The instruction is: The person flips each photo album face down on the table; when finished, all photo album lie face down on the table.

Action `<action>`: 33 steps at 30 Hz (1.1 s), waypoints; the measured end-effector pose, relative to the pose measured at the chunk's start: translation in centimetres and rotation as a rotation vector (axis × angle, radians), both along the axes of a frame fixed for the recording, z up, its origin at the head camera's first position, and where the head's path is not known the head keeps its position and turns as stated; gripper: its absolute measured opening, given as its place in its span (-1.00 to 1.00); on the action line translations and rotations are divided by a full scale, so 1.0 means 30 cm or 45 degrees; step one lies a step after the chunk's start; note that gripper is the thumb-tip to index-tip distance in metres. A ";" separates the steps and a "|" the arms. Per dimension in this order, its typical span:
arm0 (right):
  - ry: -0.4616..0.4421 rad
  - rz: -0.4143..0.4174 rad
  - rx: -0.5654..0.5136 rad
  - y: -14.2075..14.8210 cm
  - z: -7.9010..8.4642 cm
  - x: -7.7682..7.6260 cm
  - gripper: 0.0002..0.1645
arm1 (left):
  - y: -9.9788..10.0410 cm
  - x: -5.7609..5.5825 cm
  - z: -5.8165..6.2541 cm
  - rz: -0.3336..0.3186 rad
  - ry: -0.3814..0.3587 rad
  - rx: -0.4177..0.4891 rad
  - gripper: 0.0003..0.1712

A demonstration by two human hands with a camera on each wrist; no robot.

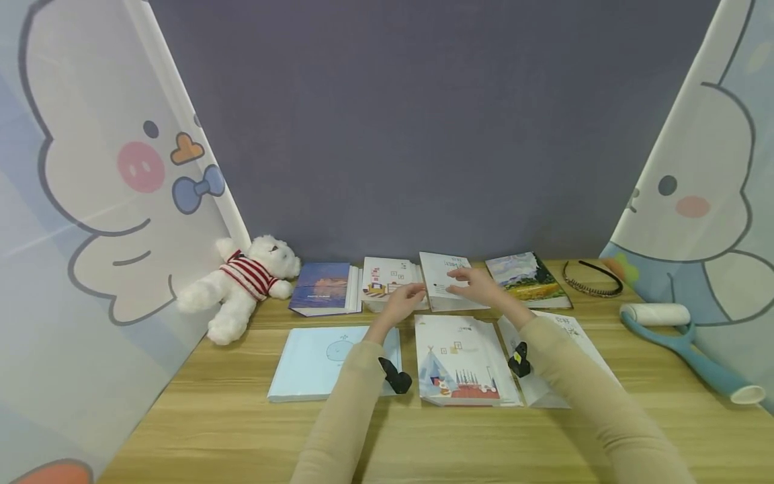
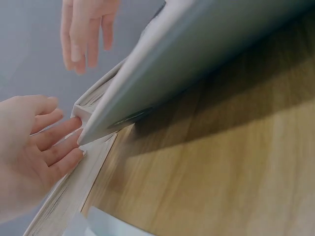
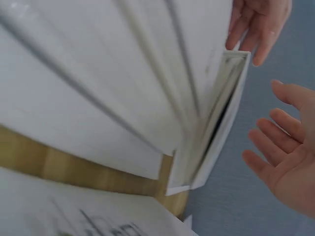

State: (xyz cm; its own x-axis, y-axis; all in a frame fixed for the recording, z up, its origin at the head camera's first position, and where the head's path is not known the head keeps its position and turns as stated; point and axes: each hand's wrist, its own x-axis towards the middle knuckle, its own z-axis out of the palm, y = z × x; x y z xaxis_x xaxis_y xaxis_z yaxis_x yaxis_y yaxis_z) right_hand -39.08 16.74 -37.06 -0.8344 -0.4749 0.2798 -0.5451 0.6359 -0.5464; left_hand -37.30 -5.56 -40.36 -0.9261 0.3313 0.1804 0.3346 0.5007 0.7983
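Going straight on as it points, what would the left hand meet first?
Probably the white book in the back row, just right of the left hand, though depth leaves the gap unclear.

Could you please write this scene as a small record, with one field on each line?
Back row, left to right: purple book, red-and-yellow-print book, lettered book, landscape-print book
Front row, left to right: pale-blue book, tent-print book, white book partly hidden by right sleeve
Left of books: white toy bear
Right of books: headband, lint roller
Left grip: near lettered book, contact unclear
Right grip: over lettered book, holds nothing
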 end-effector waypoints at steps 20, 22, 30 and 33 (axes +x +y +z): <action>-0.082 0.003 0.052 -0.017 -0.082 0.015 -0.38 | 0.040 0.013 -0.010 -0.035 -0.064 -0.135 -0.51; -0.052 0.007 0.081 -0.017 -0.080 0.015 -0.38 | 0.041 0.010 -0.011 -0.012 -0.065 -0.123 -0.51; 0.048 0.033 0.171 -0.023 -0.077 -0.007 -0.47 | 0.026 -0.005 -0.019 0.010 -0.077 -0.077 -0.54; 0.088 0.036 0.174 -0.023 -0.073 -0.014 -0.52 | 0.020 -0.010 -0.020 -0.009 -0.079 -0.073 -0.55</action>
State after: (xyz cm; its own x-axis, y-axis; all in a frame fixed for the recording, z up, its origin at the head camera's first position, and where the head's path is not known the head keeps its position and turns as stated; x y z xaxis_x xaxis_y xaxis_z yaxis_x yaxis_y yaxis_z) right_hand -39.51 16.04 -39.25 -0.8011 -0.5356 0.2673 -0.5973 0.6857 -0.4159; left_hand -37.61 -4.97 -40.95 -0.9326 0.3458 0.1030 0.2888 0.5442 0.7877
